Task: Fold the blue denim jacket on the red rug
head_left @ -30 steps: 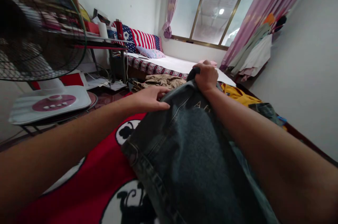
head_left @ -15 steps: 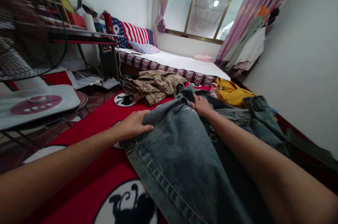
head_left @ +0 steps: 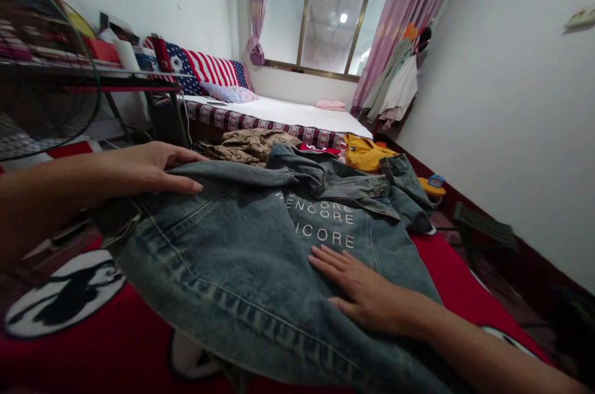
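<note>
The denim jacket [head_left: 232, 279] is clamped at its edge by the left hand [head_left: 139, 168]; it is best smoothed outward under the right hand [head_left: 367, 288], laid flat, fingers apart.

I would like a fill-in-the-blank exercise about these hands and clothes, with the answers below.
1. The right hand lies palm ____ on the denim jacket, below the lettering.
2. The left hand touches the same jacket, whose lettering is coloured ____.
3. The yellow garment lies to the ____ of the brown patterned garment.
4. Under the jacket, the cloth with round patches is coloured ____.

Missing words: down; white; right; red.
</note>
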A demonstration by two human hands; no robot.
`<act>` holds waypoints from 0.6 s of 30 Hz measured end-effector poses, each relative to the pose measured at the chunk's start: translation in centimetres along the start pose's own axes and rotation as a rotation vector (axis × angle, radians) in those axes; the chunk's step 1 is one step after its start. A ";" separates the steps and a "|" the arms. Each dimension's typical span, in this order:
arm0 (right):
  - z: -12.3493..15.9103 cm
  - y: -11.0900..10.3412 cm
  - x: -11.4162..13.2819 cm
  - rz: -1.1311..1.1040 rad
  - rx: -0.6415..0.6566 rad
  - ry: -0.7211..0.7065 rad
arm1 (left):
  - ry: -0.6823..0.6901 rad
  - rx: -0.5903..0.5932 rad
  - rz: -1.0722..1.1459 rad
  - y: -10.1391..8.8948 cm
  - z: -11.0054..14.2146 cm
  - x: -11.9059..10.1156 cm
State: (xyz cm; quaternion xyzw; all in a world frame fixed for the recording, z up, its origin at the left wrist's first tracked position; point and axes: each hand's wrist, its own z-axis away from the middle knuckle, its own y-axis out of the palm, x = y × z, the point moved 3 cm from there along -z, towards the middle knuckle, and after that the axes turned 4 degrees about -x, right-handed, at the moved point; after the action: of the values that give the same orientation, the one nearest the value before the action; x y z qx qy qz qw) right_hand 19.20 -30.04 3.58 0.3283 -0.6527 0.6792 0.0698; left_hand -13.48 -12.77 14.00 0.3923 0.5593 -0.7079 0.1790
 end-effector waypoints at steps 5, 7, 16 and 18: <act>-2.3 -1.8 -0.3 -0.223 -0.045 0.132 | -0.119 0.170 0.182 0.2 2.6 -3.8; -4.3 -3.3 -0.6 -0.419 -0.173 0.230 | -0.066 0.284 0.245 1.9 3.3 -5.9; -9.1 0.7 -2.6 -0.831 -0.352 0.498 | 0.185 1.127 0.117 18.4 5.8 -6.5; -9.2 2.0 -3.1 -0.780 -0.383 0.464 | 0.219 1.055 0.082 19.6 4.7 -5.8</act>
State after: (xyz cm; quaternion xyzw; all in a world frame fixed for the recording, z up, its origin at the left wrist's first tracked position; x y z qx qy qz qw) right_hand 17.29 -20.68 0.88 0.3696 -0.5615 0.5254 0.5217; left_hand 2.09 -24.27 5.93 0.5218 0.1276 -0.8402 -0.0743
